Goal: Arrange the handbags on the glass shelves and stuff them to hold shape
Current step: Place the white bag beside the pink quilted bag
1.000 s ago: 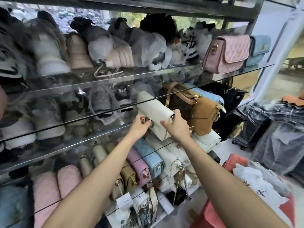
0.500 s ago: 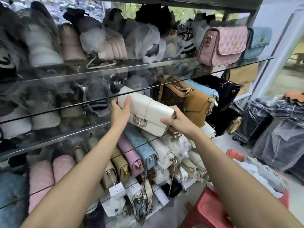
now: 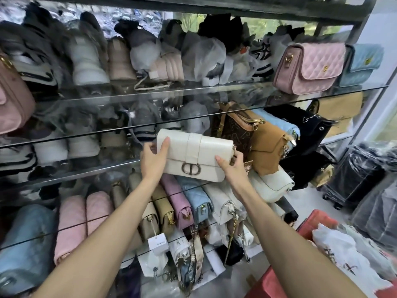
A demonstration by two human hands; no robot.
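Both forearms bare to frame edge; no sleeves in view. Left hand (image 3: 153,160) and right hand (image 3: 234,168): bare, slim fingers, short nails. Arms enter from 6 o'clock.

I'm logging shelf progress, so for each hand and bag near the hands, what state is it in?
white handbag: flap closed, held level in front of the shelf edge.
left hand: grips the bag's left end.
right hand: grips its lower right corner.
tan handbag: on the shelf, flap closed.
pink quilted handbag: upright on the upper glass shelf, flap closed.
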